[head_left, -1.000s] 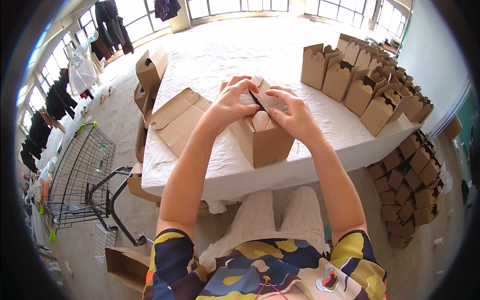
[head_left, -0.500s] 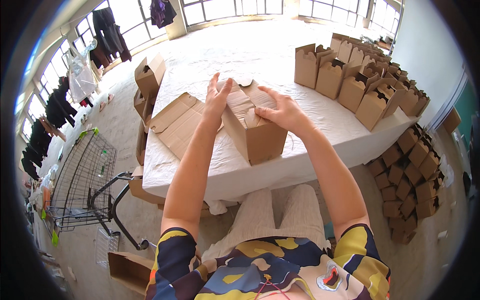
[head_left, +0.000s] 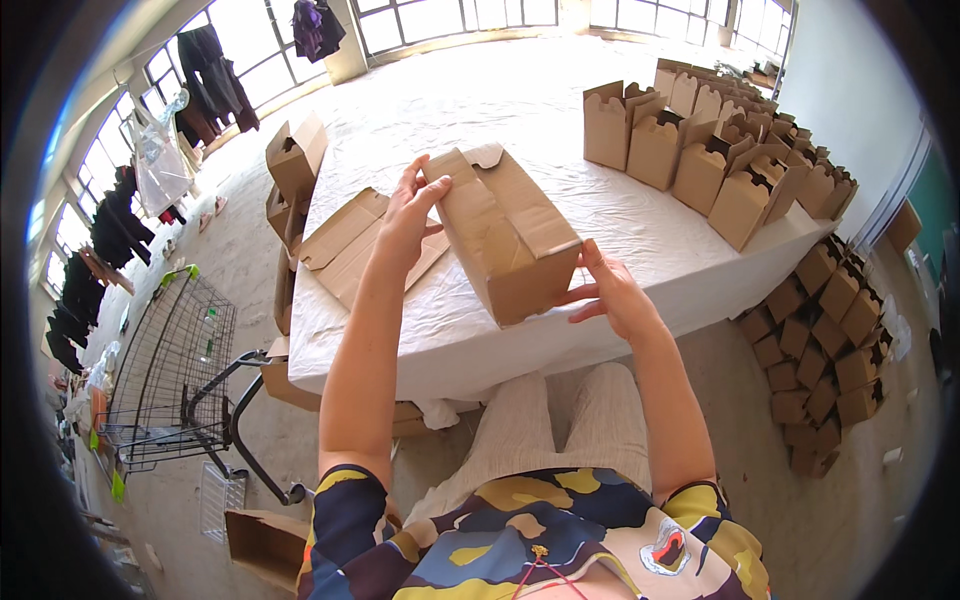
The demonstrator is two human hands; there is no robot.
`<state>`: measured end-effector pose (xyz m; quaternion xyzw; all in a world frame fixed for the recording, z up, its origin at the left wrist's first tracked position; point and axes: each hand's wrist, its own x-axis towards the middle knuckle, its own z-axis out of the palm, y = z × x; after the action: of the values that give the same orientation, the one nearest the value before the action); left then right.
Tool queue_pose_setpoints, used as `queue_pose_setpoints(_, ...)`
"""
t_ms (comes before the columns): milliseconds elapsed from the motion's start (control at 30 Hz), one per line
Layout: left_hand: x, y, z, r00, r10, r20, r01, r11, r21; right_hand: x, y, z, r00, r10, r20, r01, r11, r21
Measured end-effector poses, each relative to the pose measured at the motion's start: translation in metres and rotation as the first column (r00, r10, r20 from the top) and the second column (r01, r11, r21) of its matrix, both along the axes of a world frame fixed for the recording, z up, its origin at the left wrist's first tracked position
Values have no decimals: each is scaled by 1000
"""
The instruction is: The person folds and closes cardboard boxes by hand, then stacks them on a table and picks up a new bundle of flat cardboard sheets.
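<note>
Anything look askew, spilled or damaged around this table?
No spill or clear damage shows. The piled boxes on the floor at right sit at mixed angles, untidy compared with the upright boxes on the table.

Flat cardboard (head_left: 342, 238) part-hidden behind left forearm (head_left: 360, 350); held box (head_left: 505, 215), underside unseen; patterned shirt (head_left: 500, 525) cut off below.

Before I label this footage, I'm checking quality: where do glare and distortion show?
Head view: glare washes out the dark-framed windows and the far part of the white cloth-covered table; head view: fisheye curvature bows the window row, with black corners; same head view: the brown cardboard box between left hand and right hand looks fairly sharp.
</note>
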<state>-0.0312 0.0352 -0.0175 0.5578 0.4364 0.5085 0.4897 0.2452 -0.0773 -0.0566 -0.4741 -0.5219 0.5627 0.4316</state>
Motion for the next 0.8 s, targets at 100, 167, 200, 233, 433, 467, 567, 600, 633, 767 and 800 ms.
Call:
queue_pose_setpoints(100, 1, -17, 6, 981, -96, 166, 61, 976, 208, -15, -8, 7, 974, -39, -225, 57, 996, 75)
queue_pose_setpoints(167, -2, -26, 3, 939, -193, 285, 82, 929, 360, -14, 6, 4, 975, -150, -167, 206, 890, 407)
queue_pose_setpoints(200, -5, -31, 0, 907, -247, 341, 88, 903, 420, -16, 6, 5, 967, -182, -179, 246, 845, 474)
queue_pose_setpoints(233, -7, -35, -3, 869, -304, 391, 90, 873, 479, -18, 6, 8, 958, -212, -193, 284, 794, 537)
queue_pose_setpoints(433, -28, -30, -92, 816, -196, 543, -7, 937, 349, -20, 25, -48, 910, -409, -60, 281, 505, 816)
queue_pose_setpoints(467, -33, -27, -117, 864, -93, 495, -67, 953, 296, -26, 23, -57, 913, -405, -53, 275, 516, 811)
queue_pose_setpoints(567, -34, -41, -145, 917, 36, 398, -151, 953, 262, -28, 16, -90, 935, -349, -64, 287, 638, 714)
queue_pose_setpoints(600, -32, -45, -148, 925, 54, 377, -165, 949, 269, -26, 16, -93, 937, -336, -100, 314, 679, 663)
queue_pose_setpoints(633, -29, -46, -149, 929, 76, 361, -191, 937, 294, -24, 15, -95, 936, -325, -136, 337, 718, 609)
queue_pose_setpoints(767, -11, -64, -121, 938, 97, 333, -229, 895, 383, -24, 14, -75, 905, -375, -201, 411, 648, 641)
queue_pose_setpoints(800, -8, -67, -113, 938, 86, 335, -226, 886, 405, -24, 16, -68, 904, -385, -187, 403, 617, 676)
